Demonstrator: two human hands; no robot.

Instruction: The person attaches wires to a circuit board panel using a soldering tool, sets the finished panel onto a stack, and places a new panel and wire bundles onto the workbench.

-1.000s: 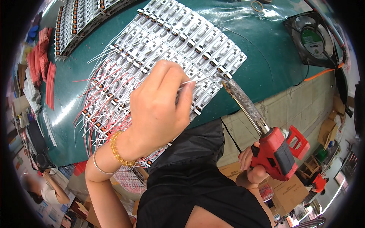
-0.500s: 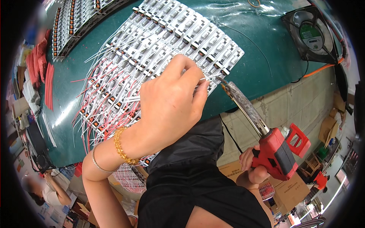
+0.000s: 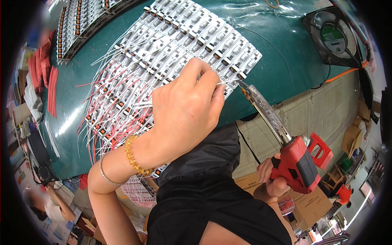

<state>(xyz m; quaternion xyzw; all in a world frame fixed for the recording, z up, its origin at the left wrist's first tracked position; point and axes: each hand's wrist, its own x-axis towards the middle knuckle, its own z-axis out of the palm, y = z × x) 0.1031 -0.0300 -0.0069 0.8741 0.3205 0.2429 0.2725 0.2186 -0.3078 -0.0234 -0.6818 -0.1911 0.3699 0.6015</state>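
Note:
My left hand is closed in a pinch over the right part of a panel of small white modules. A thin white wire sticks out from its fingertips toward the edge modules. My right hand grips the red and black handle of a pistol-shaped soldering iron. The iron's tip meets the wire's end at a module on the panel's right edge. Many red and white wires trail across the panel's left part. Part of the panel is hidden under my left hand.
On the green table a black fan stands at the far right. More modules are stacked at the far left, near red wire bundles. Cardboard boxes lie below at the right. Another person sits at lower left.
My left hand has shifted very slightly to the right. The soldering iron has barely moved, its tip staying at the panel's right edge.

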